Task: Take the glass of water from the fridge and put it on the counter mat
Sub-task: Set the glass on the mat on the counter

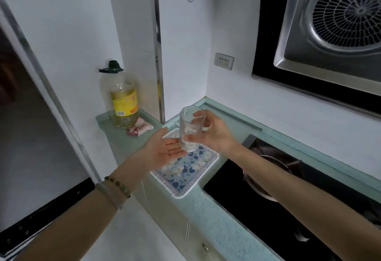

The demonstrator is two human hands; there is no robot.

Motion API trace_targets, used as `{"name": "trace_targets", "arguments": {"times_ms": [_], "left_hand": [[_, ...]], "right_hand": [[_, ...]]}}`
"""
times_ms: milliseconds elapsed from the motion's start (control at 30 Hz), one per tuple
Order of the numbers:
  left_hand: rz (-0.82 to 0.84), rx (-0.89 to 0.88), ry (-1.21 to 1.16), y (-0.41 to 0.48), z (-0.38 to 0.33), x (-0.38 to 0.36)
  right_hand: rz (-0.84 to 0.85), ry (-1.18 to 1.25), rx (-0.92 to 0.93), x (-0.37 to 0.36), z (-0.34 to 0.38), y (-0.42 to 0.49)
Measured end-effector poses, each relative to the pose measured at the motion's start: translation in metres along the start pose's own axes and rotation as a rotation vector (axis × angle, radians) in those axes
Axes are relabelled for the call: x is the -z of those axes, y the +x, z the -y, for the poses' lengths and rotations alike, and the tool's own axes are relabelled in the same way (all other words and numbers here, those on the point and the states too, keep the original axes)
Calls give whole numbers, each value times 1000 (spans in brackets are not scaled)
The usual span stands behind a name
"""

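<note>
1. We hold the glass (190, 128) in our right hand (214, 134); this grip is closed around the upper part of the glass, with the fingers on its far side and the thumb near the rim.
2. The glass is upright, slightly tilted, and it is above the mat (185, 170), not resting on it. We cannot tell how much water is in it, because the glass is clear.
3. Our left hand (165, 149) is flat and wide, palm up, with nothing in its grip. Its fingertips reach under the base of the glass; we cannot tell if they touch it.
4. The left wrist wears a bracelet (117, 186) of beads.
5. The mat has a blue and white pattern and lies on the pale green tabletop (222, 238), at its front edge.
6. To the left of the mat and behind it, an oil bottle (122, 97) with a yellow label stands in the corner against the wall. A small pink and white cloth (141, 128) lies between the bottle and the mat.
7. To the right of the mat there is a black stove (288, 209) set into the tabletop.
8. On the wall behind the mat we see a socket (224, 61), and above the stove a hood (338, 19) with a round grille.
</note>
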State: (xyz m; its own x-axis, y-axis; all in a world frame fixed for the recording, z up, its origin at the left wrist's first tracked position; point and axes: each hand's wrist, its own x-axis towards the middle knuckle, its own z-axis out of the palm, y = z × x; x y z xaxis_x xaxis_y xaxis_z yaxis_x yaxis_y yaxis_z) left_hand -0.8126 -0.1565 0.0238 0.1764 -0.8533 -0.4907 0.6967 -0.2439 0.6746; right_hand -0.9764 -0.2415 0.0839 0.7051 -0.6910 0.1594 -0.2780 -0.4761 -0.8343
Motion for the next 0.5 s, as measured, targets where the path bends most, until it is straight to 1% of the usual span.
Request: {"name": "trace_targets", "arguments": {"times_ms": [167,333,400,500], "left_hand": [[-22,-71,-3,50,-23,21],[-132,-2,18,95,-32,45],[-125,19,4,112,-33,56],[-64,60,9,139,-31,79]], "right_hand": [[20,14,-23,-19,-31,62],[60,35,-64,-44,-69,103],[73,55,-102,-54,-86,115],[86,54,-129,-70,-110,129]]}}
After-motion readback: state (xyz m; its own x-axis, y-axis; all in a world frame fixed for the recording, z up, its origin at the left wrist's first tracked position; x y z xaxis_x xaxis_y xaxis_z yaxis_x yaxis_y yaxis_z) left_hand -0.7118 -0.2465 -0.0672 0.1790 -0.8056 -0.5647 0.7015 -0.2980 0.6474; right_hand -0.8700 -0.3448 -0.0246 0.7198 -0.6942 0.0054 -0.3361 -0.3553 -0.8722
